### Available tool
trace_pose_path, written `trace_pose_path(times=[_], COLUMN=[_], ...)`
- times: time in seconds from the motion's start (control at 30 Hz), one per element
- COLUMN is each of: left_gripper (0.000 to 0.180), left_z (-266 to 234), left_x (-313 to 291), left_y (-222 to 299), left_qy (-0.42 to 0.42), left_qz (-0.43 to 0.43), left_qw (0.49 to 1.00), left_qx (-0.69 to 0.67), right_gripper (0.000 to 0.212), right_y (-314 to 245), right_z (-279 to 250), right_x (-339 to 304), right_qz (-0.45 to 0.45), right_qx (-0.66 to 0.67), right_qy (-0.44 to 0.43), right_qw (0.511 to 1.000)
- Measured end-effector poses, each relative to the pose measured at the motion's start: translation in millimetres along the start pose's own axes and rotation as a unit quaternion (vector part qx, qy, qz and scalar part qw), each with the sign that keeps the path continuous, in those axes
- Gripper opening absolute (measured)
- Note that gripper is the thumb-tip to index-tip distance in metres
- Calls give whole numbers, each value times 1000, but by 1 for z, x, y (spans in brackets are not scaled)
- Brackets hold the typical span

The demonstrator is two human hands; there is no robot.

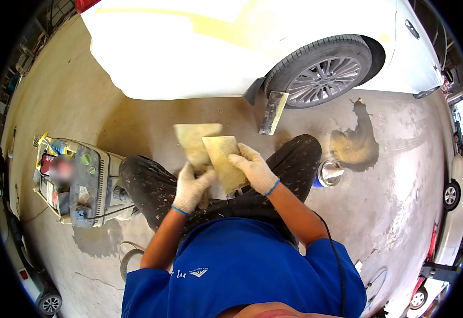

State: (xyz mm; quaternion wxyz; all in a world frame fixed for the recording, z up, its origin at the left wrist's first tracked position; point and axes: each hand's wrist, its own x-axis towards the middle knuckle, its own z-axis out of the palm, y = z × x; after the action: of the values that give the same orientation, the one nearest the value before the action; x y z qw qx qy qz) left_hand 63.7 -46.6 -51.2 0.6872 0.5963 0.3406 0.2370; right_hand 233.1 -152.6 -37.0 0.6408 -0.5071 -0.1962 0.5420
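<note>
My left hand (192,190), in a white knit glove with a blue cuff edge, is closed on a flat putty spreader (195,140) coated pale yellow; its outline is smeared by motion. My right hand (254,169), gloved alike, grips a second yellowish putty spreader (223,159) between thumb and fingers. The right spreader overlaps the left one in view, and I cannot tell whether they touch. Both are above my lap, between my dark, spattered trouser legs. Ahead is a white car (168,63) with a pale yellow smoothed patch (215,31) on its side.
A dark flat plate (273,114) with a pale edge leans by the car's rear wheel (324,74). An open can (328,174) stands beside my right knee. To my left is a grey wheeled machine (91,180) with items on top. A dark stain (357,140) marks the floor.
</note>
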Motion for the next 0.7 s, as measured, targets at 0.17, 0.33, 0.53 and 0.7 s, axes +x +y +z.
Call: trace_pose_path(times=[0.17,0.33,0.53,0.7], left_gripper=[32,26,36,33], left_z=[-9,-44,-21,-14], left_x=[0,18,-6,-7], left_y=[19,5,8,6], left_qy=[14,142,8,17], left_qz=[-91,-17,-77,-41], left_qw=[994,990,997,999], left_qx=[-63,4,-11,13], right_gripper=[35,39,36,34], right_y=[10,6,18,30], right_z=[-6,-14,0,-4], right_x=[-7,-23,-14,-10], right_qz=[58,113,84,86], right_qx=[-13,-43,-44,-44], right_qy=[-79,-115,-92,-119], right_qw=[995,986,991,988])
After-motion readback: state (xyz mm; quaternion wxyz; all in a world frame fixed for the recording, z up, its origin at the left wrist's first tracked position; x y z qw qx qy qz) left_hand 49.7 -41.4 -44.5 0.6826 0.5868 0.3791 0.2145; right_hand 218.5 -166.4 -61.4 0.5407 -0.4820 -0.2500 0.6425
